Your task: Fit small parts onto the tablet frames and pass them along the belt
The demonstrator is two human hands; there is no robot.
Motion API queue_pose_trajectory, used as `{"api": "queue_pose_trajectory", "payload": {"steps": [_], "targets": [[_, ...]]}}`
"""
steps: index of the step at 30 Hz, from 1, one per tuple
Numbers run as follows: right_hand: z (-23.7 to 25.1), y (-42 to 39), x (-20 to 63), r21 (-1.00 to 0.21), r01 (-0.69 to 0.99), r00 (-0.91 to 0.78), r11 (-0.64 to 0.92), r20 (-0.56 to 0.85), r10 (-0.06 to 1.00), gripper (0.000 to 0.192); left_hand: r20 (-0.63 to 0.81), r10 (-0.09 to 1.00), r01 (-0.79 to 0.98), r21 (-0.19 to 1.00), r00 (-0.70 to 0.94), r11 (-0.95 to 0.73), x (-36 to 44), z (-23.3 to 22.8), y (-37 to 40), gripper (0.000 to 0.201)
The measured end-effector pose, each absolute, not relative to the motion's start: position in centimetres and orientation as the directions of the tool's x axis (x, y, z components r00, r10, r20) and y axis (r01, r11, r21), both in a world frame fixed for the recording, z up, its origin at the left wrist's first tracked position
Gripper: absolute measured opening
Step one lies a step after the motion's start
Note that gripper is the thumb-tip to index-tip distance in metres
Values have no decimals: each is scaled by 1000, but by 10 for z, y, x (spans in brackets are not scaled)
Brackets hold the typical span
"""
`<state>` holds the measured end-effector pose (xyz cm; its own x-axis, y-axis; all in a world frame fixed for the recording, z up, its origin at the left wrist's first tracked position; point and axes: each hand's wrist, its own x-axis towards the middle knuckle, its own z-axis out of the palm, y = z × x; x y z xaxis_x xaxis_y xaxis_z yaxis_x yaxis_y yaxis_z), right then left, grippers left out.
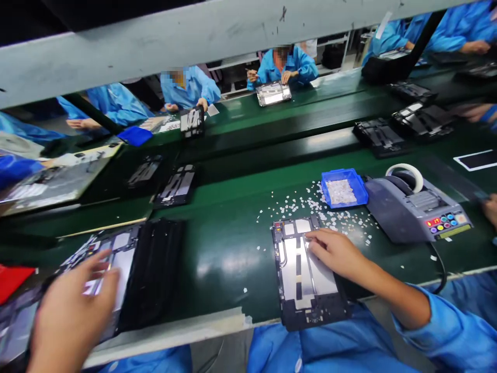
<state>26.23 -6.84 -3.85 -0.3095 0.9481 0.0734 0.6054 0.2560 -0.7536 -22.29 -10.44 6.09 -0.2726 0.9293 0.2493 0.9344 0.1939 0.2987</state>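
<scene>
An opened tablet (289, 259) with bare silver battery panels and a black frame lies at the table's front edge. My right hand (334, 254) reaches over its upper right part; index finger and thumb are drawn together on or just above the panel, and anything between them is too small to make out. At the lower left, my left hand (73, 305) hovers over or touches another opened tablet (122, 259), thumb and fingers apart. Beside that tablet is a stack of black tablet shells (155, 274). Whether the left fingertips make contact cannot be told.
A blue bin (344, 189) of small white pieces stands ahead, with loose pieces (291, 204) scattered around it. A grey tape dispenser (415, 202) carries a white tape roll (406, 176). More tablets (176, 185) lie along the green table (221, 248). People in blue sit opposite (285, 67).
</scene>
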Motion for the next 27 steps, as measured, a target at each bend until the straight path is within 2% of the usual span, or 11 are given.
{"api": "queue_pose_trajectory", "payload": {"steps": [1,3,4,7,10,13,17,20,23,27], "targets": [[-40,-66,260,-750,612,-311,252,64,948,27,303,940,952,301,-157,63,-188,50,-97,30],[-41,-61,255,-748,618,-318,243,44,947,27,265,954,913,338,140,-228,-115,23,-78,28],[-40,-59,252,-747,620,-321,239,37,946,27,245,938,881,348,244,-320,-81,8,-65,29],[-38,-57,249,-745,622,-312,240,44,949,26,180,905,849,317,385,-424,-7,-32,-30,34],[-39,-57,252,-745,624,-285,237,65,956,26,157,887,846,267,434,-462,14,-56,-13,29],[-43,-50,252,-757,611,-279,232,68,958,25,221,887,830,319,405,-458,7,-65,-16,26],[-44,-24,234,-800,556,-308,226,54,950,27,317,906,740,529,282,-415,2,-67,-23,23],[-43,-3,214,-863,478,-392,164,-42,919,25,320,914,654,641,249,-402,9,-69,-22,21],[-47,7,202,-899,434,-414,67,-133,900,13,267,949,605,732,167,-313,18,-70,-22,19],[-54,4,200,-921,391,-326,-2,-140,935,7,68,996,505,863,-58,-30,25,-68,-34,22]]}}
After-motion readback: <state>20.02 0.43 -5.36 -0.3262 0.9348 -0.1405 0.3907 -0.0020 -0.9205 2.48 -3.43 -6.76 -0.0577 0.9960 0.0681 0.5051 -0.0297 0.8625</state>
